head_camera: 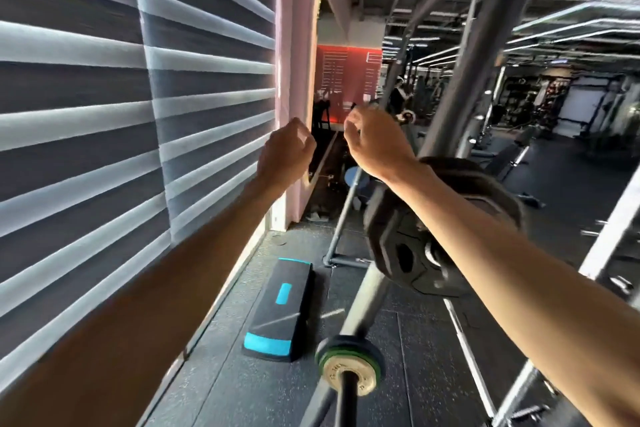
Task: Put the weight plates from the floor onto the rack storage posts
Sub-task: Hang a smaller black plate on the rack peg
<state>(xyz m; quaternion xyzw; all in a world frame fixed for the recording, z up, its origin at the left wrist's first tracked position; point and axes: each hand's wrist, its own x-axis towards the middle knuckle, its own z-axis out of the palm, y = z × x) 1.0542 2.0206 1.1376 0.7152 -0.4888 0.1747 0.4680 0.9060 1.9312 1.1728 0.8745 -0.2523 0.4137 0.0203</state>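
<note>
Both arms are raised, hands up in the middle of the view and near each other but apart. Left hand (287, 149): seen from the back, fingers curled in, nothing visible in them. Right hand (375, 142): fingers curled too, tips blurred, cannot tell if they pinch anything.

Black weight plates (381, 236) sit stacked on a post at the rack, right of centre and off the floor, partly hidden behind the right forearm. A small plate (367, 367) with a green rim and brass-coloured face is near, low centre, threaded on the end of a dark bar (343, 409) that points toward the camera. It is also off the floor.

The grey rack upright (485, 45) slants up to the top right.

A black step platform (280, 302) with blue patches lies flat on the floor (225, 392), left of the small plate, near the wall. The floor is dark speckled rubber. Striped window blinds (86, 114) fill the left side. Far right there are more gym machines, dim and blurred.
</note>
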